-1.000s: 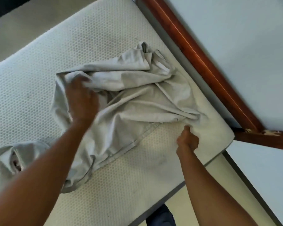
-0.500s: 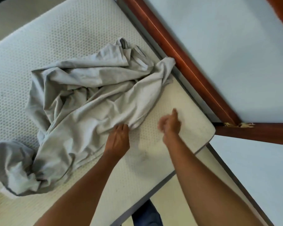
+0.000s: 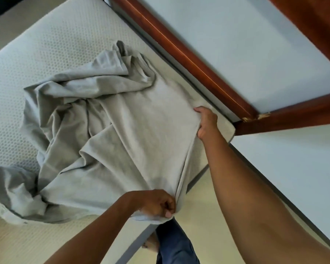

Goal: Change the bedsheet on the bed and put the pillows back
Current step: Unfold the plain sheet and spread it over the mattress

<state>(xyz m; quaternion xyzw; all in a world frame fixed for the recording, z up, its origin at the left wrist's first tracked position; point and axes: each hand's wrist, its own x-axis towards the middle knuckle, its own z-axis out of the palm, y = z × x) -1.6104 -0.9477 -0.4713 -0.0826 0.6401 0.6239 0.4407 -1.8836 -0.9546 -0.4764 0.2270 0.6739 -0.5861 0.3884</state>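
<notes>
A crumpled light grey bedsheet point(image 3: 107, 134) lies over the near corner of a bare white mattress point(image 3: 51, 46) with a honeycomb texture. My left hand point(image 3: 156, 203) is shut on a bunched edge of the sheet at the mattress's near edge. My right hand point(image 3: 206, 121) grips the sheet close to the mattress corner, beside the bed frame. Between the two hands the cloth is stretched fairly flat; further left it is heaped in folds. No pillows are in view.
A reddish-brown wooden bed frame point(image 3: 187, 60) runs diagonally along the mattress's far side and meets another rail point(image 3: 286, 115) at the corner. Pale wall panels lie beyond. My blue trouser leg point(image 3: 175, 244) stands on the cream floor point(image 3: 204, 221) below.
Both hands have taken hold of the sheet and pulled it toward the mattress corner. The left hand moved back to the near edge, the right hand forward to the corner; the cloth now covers it.
</notes>
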